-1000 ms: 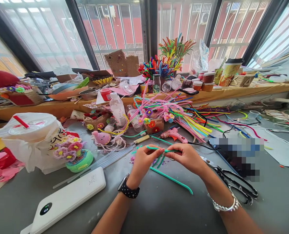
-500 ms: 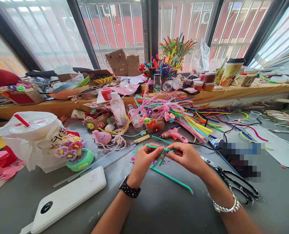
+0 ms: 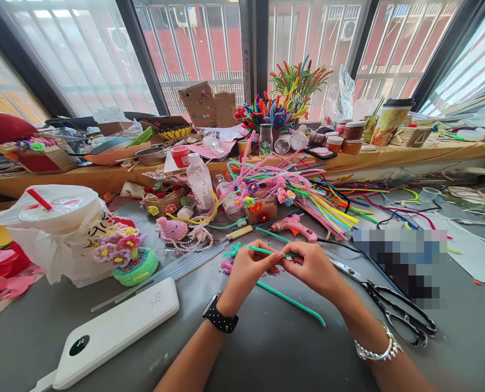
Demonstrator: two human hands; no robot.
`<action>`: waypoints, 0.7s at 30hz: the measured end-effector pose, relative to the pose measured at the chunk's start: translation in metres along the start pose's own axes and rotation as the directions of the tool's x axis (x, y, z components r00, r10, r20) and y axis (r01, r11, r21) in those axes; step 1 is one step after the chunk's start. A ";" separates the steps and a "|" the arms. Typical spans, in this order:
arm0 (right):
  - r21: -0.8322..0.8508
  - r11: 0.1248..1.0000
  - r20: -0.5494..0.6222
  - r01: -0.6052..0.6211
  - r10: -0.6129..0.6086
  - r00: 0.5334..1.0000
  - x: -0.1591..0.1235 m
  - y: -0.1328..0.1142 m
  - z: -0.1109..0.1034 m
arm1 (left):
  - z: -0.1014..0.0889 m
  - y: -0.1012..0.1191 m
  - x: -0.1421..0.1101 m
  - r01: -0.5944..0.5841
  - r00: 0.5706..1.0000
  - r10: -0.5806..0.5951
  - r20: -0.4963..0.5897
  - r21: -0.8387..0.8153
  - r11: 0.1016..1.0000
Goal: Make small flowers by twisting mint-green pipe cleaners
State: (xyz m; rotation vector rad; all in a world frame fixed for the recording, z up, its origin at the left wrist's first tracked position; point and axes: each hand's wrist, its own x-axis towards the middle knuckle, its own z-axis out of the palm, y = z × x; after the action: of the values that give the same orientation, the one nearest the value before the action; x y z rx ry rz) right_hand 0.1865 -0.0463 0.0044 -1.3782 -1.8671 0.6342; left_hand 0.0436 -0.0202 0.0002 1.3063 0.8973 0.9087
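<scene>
Both hands meet above the grey table, pinching a teal-green pipe cleaner (image 3: 262,250). My left hand (image 3: 244,272) is closed on it from the left, fingertips against those of my right hand (image 3: 310,268), which is also closed on it. Fingers cover most of its middle. Beneath them, a second green pipe cleaner (image 3: 295,301) lies slanting on the table. Just beyond my left hand rests a small green piece with pointed arms (image 3: 235,249), beside some purple bits (image 3: 226,266). A pink glue gun (image 3: 293,224) lies past my fingers.
Right of my right hand are black-handled scissors (image 3: 393,310) and a partly pixelated phone (image 3: 389,277). At left lie a white power bank (image 3: 120,332), a fuzzy flower pot (image 3: 136,267) and a bagged drink (image 3: 62,218). Behind, a bundle of coloured pipe cleaners (image 3: 324,209) spreads out.
Green ends that dangled between my hands no longer show there. My fingertips have come together, and the held pipe cleaner now looks straighter. The view has shifted slightly.
</scene>
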 end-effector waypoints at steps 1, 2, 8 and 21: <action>0.024 1.000 0.014 -0.005 0.005 1.000 0.000 0.001 -0.001 | -0.001 0.001 0.000 -0.008 1.000 0.008 -0.002 0.013 1.000; 0.080 0.997 0.046 -0.018 0.014 0.999 0.000 0.002 -0.004 | -0.002 0.001 0.000 -0.017 1.000 0.017 -0.005 0.019 1.000; 0.608 0.754 0.369 -0.248 0.008 0.929 0.001 0.019 -0.025 | -0.011 0.011 0.001 -0.015 0.995 -0.004 -0.097 -0.195 0.981; 0.563 0.805 0.269 -0.187 0.035 0.962 0.007 0.009 0.012 | -0.009 0.009 0.000 -0.002 1.000 -0.007 -0.030 -0.263 0.965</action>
State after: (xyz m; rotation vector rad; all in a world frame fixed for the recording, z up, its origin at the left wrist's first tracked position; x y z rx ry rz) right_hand 0.1814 -0.0370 -0.0075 -1.0261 -1.5684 1.3700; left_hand 0.0350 -0.0162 0.0084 1.0646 0.7721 1.0118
